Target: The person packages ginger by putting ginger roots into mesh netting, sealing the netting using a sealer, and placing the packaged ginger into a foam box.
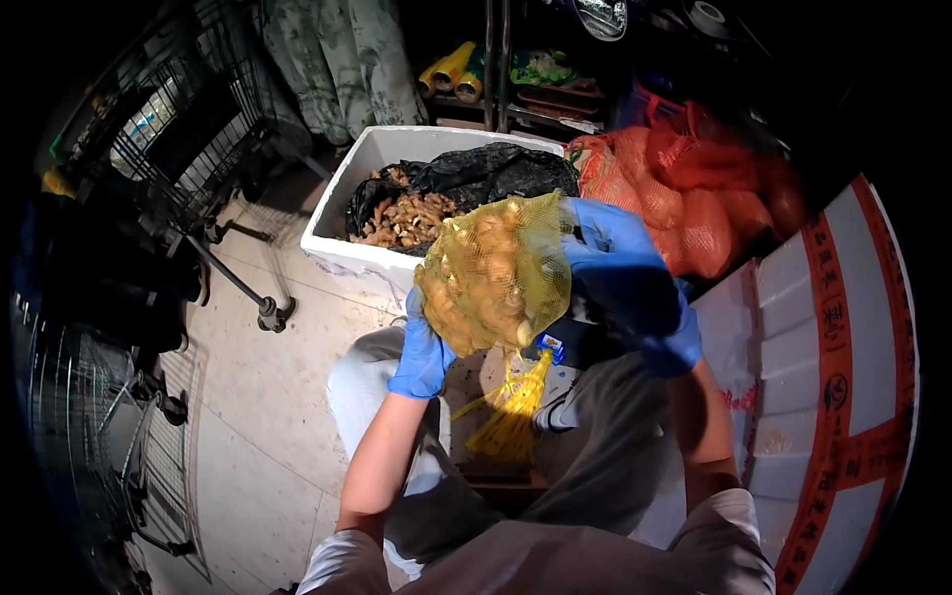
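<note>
A yellow mesh bag of ginger is held up in front of me, above my knees. My left hand, in a blue glove, is closed on the bag's lower left side. At its right end, my right hand, also gloved in blue, grips the netting; some of its fingers are hidden. Below the bag hangs a bunch of yellow netting strands with a blue tag at its top. Behind the bag stands a white foam box lined with black plastic, with loose ginger inside.
Red mesh sacks are piled at the back right. A white foam box with red tape stands close on my right. To the left are wire carts on a tiled floor. A shelf with yellow packages is behind.
</note>
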Tool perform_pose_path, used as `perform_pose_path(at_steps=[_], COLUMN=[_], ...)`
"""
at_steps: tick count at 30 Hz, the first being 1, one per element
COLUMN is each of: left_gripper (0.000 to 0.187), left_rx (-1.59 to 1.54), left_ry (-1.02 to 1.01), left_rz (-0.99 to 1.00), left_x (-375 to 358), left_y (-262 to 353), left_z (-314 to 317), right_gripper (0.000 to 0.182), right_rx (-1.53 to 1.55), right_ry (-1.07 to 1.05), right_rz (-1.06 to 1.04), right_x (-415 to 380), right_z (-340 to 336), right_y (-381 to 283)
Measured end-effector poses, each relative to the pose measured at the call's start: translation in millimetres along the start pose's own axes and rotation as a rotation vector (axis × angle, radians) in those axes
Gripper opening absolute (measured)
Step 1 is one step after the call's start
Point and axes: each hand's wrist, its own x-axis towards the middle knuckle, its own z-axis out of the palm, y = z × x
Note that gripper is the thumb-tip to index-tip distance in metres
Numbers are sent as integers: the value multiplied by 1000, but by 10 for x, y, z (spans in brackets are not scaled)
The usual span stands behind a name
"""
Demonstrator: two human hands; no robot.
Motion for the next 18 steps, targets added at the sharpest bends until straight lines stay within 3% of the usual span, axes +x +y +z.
perform_pose_path(at_steps=[1, 3, 5, 9, 10, 13, 15, 18], left_gripper=[63, 62, 62, 61, 61, 48, 53, 60], left_rx=[0, 38, 45, 185, 185, 46, 31, 214], left_ry=[3, 26, 41, 66, 64, -38, -41, -59], left_rz=[4, -49, -80, -105, -107, -89, -120, -75], left_x=[2, -3, -48, -35, -27, -20, -54, -14], left_y=[15, 23, 3, -67, -81, -113, -83, -85], left_z=[-31, -90, -108, -44, -62, -84, 8, -150], right_gripper=[21, 15, 11, 6, 13, 24, 55, 71], right_rx=[3, 216, 393, 371, 257, 307, 192, 471], right_ry=[-4, -27, -24, 247, 339, 409, 361, 109], right_rz=[-1, 250, 220, 22, -39, -61, -72, 146], right_x=[-11, -17, 30, 75, 59, -40, -122, -250], right_z=[-71, -232, -415, -594, -649, -627, -558, -582], right_y=[-15, -194, -198, -496, -509, -502, -428, -197])
